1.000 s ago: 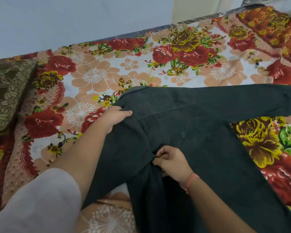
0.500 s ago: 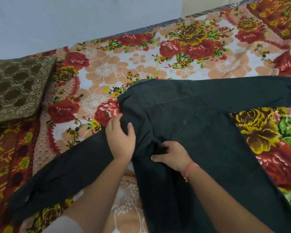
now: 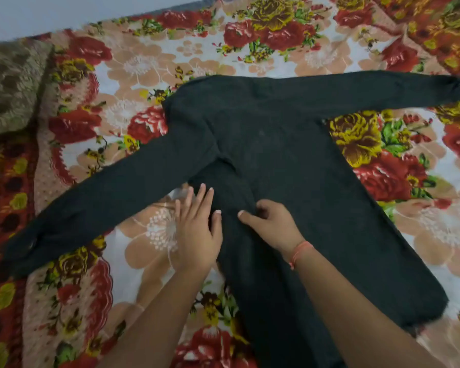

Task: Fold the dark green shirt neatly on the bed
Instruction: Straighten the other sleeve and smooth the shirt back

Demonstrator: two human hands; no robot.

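While the left hand [image 3: 197, 235] presses the dark green shirt [image 3: 290, 144], fingers [image 3: 201, 193] spread, the right hand [image 3: 272, 225] pinches a fold

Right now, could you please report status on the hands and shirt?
Left hand flat at shirt edge. Right hand grips shirt. Sleeves spread. Pillow apart, far left.

A dark green long-sleeved shirt [image 3: 290, 160] lies spread on the floral bedsheet [image 3: 149, 59]; the left hand [image 3: 197, 229] presses flat (fingers straight), the right hand [image 3: 272, 224] pinches fabric.
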